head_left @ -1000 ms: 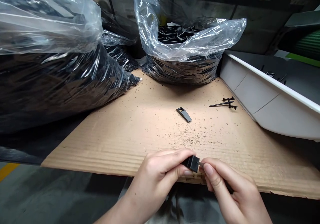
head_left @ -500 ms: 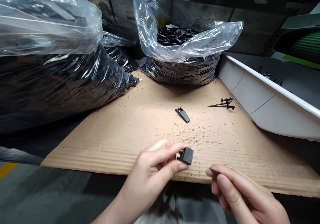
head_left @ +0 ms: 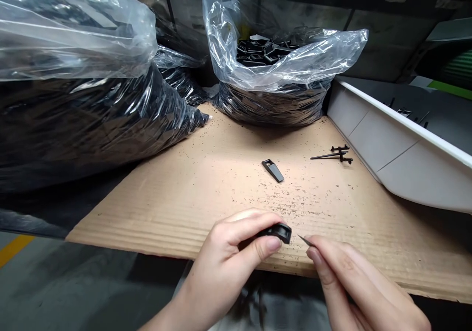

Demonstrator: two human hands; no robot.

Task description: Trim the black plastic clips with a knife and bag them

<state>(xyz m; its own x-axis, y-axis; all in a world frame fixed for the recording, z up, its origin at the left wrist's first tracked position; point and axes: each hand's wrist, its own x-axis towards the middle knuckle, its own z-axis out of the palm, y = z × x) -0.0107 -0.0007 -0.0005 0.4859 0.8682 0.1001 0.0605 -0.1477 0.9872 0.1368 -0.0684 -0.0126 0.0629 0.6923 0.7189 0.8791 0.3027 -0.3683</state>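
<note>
Between the thumb and fingers of my left hand (head_left: pixel 236 252) is a small black plastic part (head_left: pixel 280 232), its hollow end facing right. My right hand (head_left: pixel 354 277) pinches a thin pointed blade (head_left: pixel 304 241); its handle, if any, is hidden in the fingers. The blade's tip points at the part, with a small gap between them. Beyond my hands, a second black plastic part (head_left: pixel 273 170), tapered with a square opening, lies on the cardboard (head_left: pixel 177 193). Dark shavings (head_left: pixel 295 198) are scattered around there.
A black branched plastic sprue (head_left: pixel 337 155) lies near a light grey bin (head_left: pixel 383 134) at the right, which holds black pieces. At the back stands an open clear bag (head_left: pixel 273 100) full of black parts. A large filled bag (head_left: pixel 81 124) takes up the left side.
My left hand has turned the part so its hollow end shows. My right hand has brought the blade closer, its tip now plainly visible. The view has shifted slightly.
</note>
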